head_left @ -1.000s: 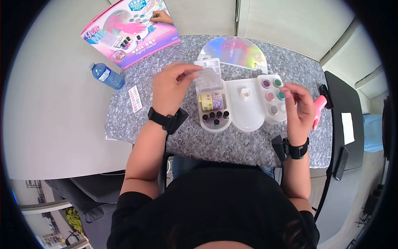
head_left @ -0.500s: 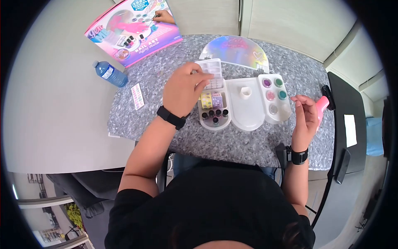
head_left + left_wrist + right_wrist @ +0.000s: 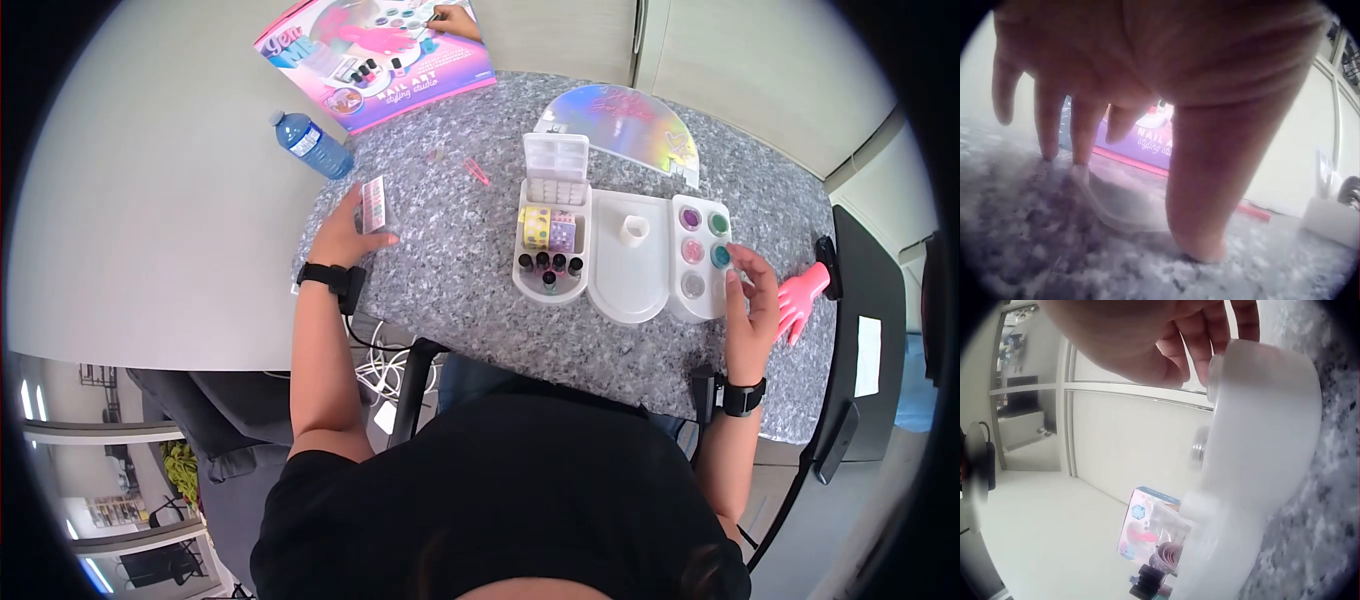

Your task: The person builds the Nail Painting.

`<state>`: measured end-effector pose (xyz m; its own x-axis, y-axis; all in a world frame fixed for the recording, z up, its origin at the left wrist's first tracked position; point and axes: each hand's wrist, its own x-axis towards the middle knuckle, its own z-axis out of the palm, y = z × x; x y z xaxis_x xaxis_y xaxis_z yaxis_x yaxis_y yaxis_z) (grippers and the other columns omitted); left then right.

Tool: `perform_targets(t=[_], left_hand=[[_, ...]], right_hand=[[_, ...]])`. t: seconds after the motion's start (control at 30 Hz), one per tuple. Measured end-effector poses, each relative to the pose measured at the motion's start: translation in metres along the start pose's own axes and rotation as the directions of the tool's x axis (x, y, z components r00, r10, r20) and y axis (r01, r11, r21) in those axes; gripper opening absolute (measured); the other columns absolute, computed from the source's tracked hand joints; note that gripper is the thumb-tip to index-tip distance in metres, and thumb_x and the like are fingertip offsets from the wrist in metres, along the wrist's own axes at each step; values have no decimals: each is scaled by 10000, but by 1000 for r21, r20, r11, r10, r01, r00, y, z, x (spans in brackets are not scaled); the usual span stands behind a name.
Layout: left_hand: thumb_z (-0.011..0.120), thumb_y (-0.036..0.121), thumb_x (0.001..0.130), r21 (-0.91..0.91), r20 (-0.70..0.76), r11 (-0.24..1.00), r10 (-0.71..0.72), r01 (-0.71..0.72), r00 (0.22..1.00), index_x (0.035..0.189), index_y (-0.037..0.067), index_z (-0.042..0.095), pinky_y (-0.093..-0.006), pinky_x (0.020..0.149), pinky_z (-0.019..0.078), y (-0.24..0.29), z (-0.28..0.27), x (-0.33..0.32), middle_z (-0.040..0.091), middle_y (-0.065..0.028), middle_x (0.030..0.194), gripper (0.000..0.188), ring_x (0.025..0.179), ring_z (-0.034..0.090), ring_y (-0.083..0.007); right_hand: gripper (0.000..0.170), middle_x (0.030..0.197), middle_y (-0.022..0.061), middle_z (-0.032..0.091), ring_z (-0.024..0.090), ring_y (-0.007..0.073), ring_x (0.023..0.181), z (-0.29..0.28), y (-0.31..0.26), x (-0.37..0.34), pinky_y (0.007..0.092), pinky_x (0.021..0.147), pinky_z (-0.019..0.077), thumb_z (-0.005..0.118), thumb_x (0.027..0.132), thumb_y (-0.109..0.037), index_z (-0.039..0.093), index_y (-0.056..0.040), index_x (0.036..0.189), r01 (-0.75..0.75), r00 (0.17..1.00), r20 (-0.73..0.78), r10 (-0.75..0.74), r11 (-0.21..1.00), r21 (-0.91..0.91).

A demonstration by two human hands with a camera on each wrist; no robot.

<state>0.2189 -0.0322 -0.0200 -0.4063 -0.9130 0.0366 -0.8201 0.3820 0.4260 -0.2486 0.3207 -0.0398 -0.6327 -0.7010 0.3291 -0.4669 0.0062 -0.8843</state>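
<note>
In the head view my left hand [image 3: 337, 238] is at the table's left side, thumb and fingers spread around a small sticker sheet [image 3: 374, 204]. Its straight fingers reach down to the tabletop beside clear plastic [image 3: 1125, 200] in the left wrist view. My right hand [image 3: 752, 320], fingers loosely bent, is at the right edge of a white tray [image 3: 708, 302] with glitter pots; whether it touches a pot is unclear. On the left, the tray section [image 3: 552, 292] holds patterned tape rolls [image 3: 549, 230] and several black-capped bottles [image 3: 549, 265], its clear lidded compartment [image 3: 557, 158] raised behind.
A pink model hand [image 3: 802, 300] lies right of my right hand. At the back are a shiny half-round panel [image 3: 625, 125] and the product box [image 3: 385, 70]. A water bottle [image 3: 314, 146] stands beyond my left hand, and a pink clip [image 3: 476, 172] lies mid-table.
My left hand has let go of the clear lid and moved left to the sticker sheet. My right hand is closer to the tray's right edge. The head view has shifted left.
</note>
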Motion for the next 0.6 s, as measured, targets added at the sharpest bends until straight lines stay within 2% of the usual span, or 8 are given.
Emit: perform_targets(t=[0.03, 0.1, 0.2, 0.33, 0.43, 0.5, 0.53, 0.6], left_hand=[[1008, 306, 747, 2, -1, 1000, -5, 5, 1000, 1650, 27, 456, -463, 1190, 480, -5, 1, 0, 612, -236, 1584, 1094, 1434, 613, -398], [1026, 261, 712, -19, 16, 993, 116, -116, 993, 1679, 49, 414, -461, 1186, 485, -13, 2, 1, 626, -229, 1563, 1164, 1445, 604, -374], [1021, 221, 715, -89, 39, 996, 25, -22, 999, 1677, 73, 428, -468, 1181, 496, 8, -1, -3, 649, -234, 1482, 1140, 1411, 614, -382], [1010, 188, 724, -78, 26, 991, 110, -108, 994, 1668, 122, 454, -473, 1154, 517, 31, 3, -12, 657, -222, 1391, 1098, 1318, 651, -391], [1003, 142, 727, -36, -42, 990, 131, -133, 990, 1652, 161, 478, -455, 1081, 562, 43, 1, -16, 643, -227, 1375, 1064, 1241, 675, -386], [1000, 115, 731, -138, -73, 986, 88, -98, 993, 1618, 182, 524, -434, 960, 599, 45, 0, -15, 658, -211, 1358, 1009, 1110, 715, -343], [1000, 115, 731, -137, -72, 986, 89, -98, 993, 1618, 182, 524, -434, 960, 599, 48, -2, -15, 658, -211, 1358, 1009, 1110, 715, -343], [975, 82, 765, -89, -31, 995, 42, -44, 999, 1591, 172, 564, -402, 850, 607, 57, -10, -14, 729, -165, 1249, 926, 946, 739, -276]], right_hand=[[327, 1380, 93, 704, 647, 182, 1273, 1, 6, -1, 347, 1031, 514, 668, 1077, -98, 678, -25, 1396, 2, 1000, -18, -1, 999, 48], [309, 1372, 92, 706, 650, 180, 1267, 2, 9, -1, 343, 1028, 514, 656, 1082, -87, 679, -19, 1382, 3, 999, -32, 0, 995, 97], [291, 1360, 92, 706, 655, 174, 1250, 2, 9, -1, 331, 1012, 519, 644, 1086, -67, 674, -8, 1369, 24, 999, -42, -18, 989, 143], [294, 1358, 89, 701, 656, 164, 1220, 1, 10, -2, 320, 998, 521, 643, 1084, -60, 667, -7, 1373, 15, 999, -31, -10, 984, 180], [291, 1359, 86, 698, 654, 158, 1204, 0, 10, -3, 316, 994, 521, 642, 1086, -59, 668, -10, 1372, 6, 1000, -28, -1, 982, 191], [287, 1359, 84, 697, 653, 155, 1196, 0, 10, -4, 315, 992, 521, 642, 1087, -60, 670, -11, 1369, -1, 1000, -24, 6, 982, 191], [284, 1359, 80, 697, 650, 153, 1193, 0, 11, -4, 314, 991, 520, 646, 1088, -64, 672, -15, 1367, 11, 1000, -26, -7, 983, 181], [281, 1358, 76, 697, 648, 151, 1190, 0, 12, -4, 312, 990, 519, 650, 1089, -68, 674, -19, 1364, 24, 999, -27, -19, 985, 171]])
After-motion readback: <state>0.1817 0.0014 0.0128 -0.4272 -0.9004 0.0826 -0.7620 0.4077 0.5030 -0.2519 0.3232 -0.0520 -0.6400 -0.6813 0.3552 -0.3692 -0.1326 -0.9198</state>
